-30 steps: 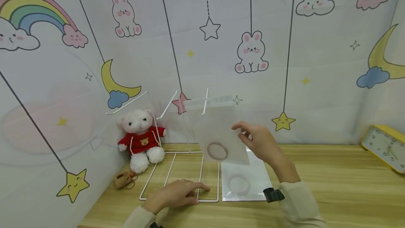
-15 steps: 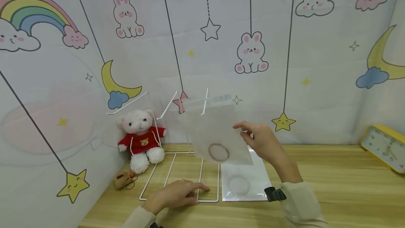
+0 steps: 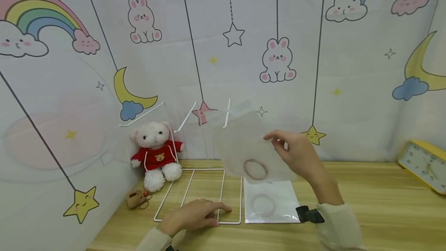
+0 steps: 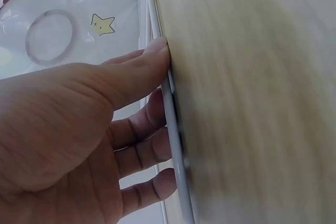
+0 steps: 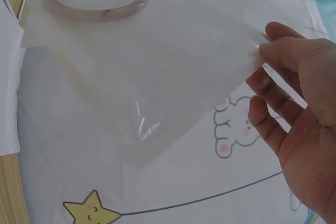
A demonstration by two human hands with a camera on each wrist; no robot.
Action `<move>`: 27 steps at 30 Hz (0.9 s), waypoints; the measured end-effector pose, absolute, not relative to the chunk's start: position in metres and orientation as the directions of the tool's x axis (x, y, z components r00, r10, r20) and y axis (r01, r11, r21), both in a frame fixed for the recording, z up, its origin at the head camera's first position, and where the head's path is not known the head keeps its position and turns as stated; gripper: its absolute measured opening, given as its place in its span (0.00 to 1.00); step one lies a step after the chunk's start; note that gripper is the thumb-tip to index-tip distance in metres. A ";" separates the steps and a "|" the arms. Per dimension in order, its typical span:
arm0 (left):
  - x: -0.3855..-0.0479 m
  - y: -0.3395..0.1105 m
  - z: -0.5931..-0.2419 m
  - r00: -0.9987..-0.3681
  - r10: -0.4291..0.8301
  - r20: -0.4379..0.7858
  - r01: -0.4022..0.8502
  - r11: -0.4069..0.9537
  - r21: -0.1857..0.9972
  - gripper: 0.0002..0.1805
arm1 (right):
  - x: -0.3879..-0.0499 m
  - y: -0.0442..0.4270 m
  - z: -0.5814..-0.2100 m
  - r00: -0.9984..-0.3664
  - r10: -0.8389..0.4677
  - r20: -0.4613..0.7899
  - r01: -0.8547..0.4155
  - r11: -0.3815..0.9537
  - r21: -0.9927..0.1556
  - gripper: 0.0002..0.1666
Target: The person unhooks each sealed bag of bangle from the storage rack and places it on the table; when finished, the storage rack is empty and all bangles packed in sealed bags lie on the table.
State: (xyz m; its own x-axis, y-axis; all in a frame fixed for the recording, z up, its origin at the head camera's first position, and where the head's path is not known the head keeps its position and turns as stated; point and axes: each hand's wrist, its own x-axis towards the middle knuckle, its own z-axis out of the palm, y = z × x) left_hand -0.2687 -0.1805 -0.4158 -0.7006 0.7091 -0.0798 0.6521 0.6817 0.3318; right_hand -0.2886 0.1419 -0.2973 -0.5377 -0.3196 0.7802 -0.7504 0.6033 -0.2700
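My right hand [image 3: 296, 152] pinches the right edge of a clear plastic bag [image 3: 237, 138] between thumb and index finger. A pale, pinkish bangle [image 5: 100, 14] lies in the bag's lower part. The bag hangs tilted beside a prong [image 3: 227, 113] of a white wire display rack [image 3: 241, 200]; whether the prong passes through its top strip, I cannot tell. On the rack's base rests my left hand [image 3: 195, 214], index finger extended, thumb and other fingertips against the front wire [image 4: 178, 166]. A second bagged bangle [image 3: 253, 206] lies on the table right of the rack.
Behind the rack's left side sits a white teddy bear [image 3: 156, 154] in a red hoodie. A small brown pouch-like charm [image 3: 135, 198] lies left of the base. A yellow clock [image 3: 423, 165] stands at far right, before a printed cloth backdrop [image 3: 355, 119].
My right hand has moved slightly right, drawing the bag's lower part and its bangle rightward, so the bag tilts more. The left hand stays on the rack.
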 end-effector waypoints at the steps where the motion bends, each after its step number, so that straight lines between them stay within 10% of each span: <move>1: -0.269 -0.181 -0.416 -0.700 0.709 -0.080 0.652 0.681 0.334 0.23 | -0.288 0.143 -0.296 -0.528 -0.313 0.790 -0.755 0.599 -0.266 0.17; 27: -0.268 -0.180 -0.415 -0.704 0.704 -0.089 0.638 0.683 0.356 0.23 | -0.259 0.163 -0.271 -0.493 -0.307 0.814 -0.809 0.505 -0.300 0.17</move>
State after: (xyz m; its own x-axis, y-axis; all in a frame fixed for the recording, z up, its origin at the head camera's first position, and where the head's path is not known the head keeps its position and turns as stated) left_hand -0.2682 -0.1805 -0.4153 -0.7043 0.7042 -0.0895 0.6376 0.6829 0.3564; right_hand -0.2593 0.1628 -0.2706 -0.4931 -0.3067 0.8141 -0.8092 0.5053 -0.2997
